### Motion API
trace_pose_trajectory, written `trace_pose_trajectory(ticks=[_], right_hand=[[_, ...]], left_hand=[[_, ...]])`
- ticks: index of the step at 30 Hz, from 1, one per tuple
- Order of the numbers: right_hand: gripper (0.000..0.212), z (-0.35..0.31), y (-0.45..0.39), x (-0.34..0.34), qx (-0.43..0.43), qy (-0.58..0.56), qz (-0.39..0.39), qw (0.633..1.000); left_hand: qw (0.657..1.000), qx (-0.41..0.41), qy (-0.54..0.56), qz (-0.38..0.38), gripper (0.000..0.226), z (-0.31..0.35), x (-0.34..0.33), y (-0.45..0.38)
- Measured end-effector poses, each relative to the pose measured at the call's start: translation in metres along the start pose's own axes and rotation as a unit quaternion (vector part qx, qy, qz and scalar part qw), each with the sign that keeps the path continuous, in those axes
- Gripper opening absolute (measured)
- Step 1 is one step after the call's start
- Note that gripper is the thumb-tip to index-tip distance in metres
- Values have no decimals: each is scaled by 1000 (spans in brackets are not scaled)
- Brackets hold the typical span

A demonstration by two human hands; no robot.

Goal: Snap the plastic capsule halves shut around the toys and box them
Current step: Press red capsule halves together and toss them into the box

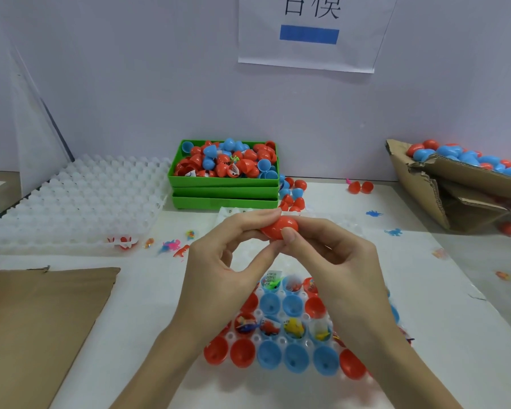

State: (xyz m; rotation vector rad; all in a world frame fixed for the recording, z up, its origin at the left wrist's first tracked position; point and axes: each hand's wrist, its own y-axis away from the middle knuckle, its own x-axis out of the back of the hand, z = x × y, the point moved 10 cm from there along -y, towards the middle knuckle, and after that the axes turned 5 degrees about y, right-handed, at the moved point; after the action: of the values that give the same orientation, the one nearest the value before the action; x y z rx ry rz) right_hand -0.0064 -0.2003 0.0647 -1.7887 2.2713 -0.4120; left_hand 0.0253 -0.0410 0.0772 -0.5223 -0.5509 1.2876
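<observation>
Red capsule [278,227] held above the desk's [165,293] middle, over the tray [281,339] of open halves. Left hand [219,261] pinches its left end with curled fingers; right hand [334,255] grips the right end, thumb on front. Green box [223,184] at far edge; cardboard box [455,184] at right far corner.

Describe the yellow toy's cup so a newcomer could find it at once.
Start at the clear plastic tray of red and blue capsule halves on the white table, under the person's hands. In its second row from the near edge, several halves hold toys. The blue capsule half you want holds a bright yellow toy; its left neighbour holds a red one.
</observation>
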Motion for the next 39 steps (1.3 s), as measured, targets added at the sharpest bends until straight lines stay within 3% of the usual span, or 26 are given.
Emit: trace_pose_trajectory(ticks=[5, 8, 11, 14, 20, 29, 36, 39], right_hand=[[17, 18, 0, -8, -66, -11, -29, 997], [26, 37, 1, -18, -138, -105, -63, 983], [42, 37, 5, -36, -184, -274, -133, 935], [43, 30, 7, -46, -194, -321, -194, 907], [49, 31, 10, -53, -238, -409, -214, 855], [80, 33, 7, -51, -198, -344, -176, 901], [73, 21, 4, -41, -157, -298, -152, 929], [49, 11, 5, -37, -130, -257, -147, 946]], left_hand=[[995, -17, -88, 46, 37, 2, 6, 4], [988, -24, -136, 69, 34, 4, 9, 7], [995, 14, -89, 46, 44, -3, 6, 4], [999, 11, -48, -8, 52, 2, -2, 1], [998, 5, 32, -61, 49, 9, -16, 3], [999, -8, 40, 2, 45, 17, -18, 10], [997, -9, 78, -3, 33, 21, -19, 9], [998, -20, 66, -7, 31, 21, -17, 7]])
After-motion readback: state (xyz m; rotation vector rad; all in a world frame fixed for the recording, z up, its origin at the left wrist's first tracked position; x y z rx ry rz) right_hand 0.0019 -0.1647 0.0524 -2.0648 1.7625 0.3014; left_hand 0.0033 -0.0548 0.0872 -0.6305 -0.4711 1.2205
